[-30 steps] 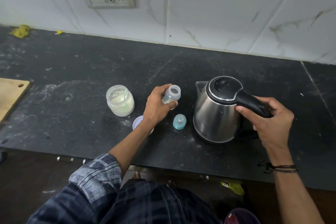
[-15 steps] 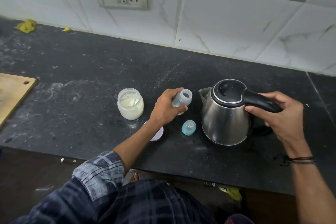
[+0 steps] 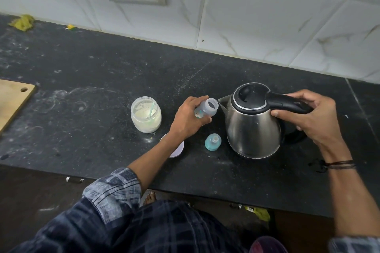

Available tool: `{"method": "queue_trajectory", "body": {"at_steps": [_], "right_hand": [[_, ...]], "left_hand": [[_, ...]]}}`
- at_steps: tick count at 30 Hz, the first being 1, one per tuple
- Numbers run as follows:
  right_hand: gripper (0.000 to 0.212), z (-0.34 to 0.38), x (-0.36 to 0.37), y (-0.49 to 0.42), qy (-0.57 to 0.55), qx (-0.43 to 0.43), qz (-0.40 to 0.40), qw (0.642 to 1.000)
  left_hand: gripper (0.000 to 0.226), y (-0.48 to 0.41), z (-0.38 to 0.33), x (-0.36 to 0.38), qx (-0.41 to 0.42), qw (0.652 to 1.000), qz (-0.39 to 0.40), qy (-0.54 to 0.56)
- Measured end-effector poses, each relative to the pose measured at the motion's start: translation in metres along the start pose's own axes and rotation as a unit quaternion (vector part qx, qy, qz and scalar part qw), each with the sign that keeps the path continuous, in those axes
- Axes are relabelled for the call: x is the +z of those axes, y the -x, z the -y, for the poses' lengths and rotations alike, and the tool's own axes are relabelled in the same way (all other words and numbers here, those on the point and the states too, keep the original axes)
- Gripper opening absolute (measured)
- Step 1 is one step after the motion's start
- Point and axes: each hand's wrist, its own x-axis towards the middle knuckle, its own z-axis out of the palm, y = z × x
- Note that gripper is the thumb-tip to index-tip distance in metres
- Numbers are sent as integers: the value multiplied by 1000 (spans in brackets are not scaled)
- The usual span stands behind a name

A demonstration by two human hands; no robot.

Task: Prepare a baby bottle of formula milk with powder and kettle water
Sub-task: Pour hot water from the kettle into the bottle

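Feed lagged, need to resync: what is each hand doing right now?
Left hand: closed around the small clear plastic baby bottle, uncapped.
Right hand: closed on the steel kettle's black handle.

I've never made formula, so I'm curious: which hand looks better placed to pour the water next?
The right hand. Its fingers already wrap the black handle of the steel kettle, whose spout points at the small clear baby bottle. The left hand holds that open bottle tilted beside the spout.
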Motion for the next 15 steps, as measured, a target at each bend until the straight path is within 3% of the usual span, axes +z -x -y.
{"method": "queue_trajectory", "body": {"at_steps": [15], "right_hand": [[39,8,5,-16,16,0,42,999]], "left_hand": [[70,0,2,-2,-9,1000,-20,2]]}}
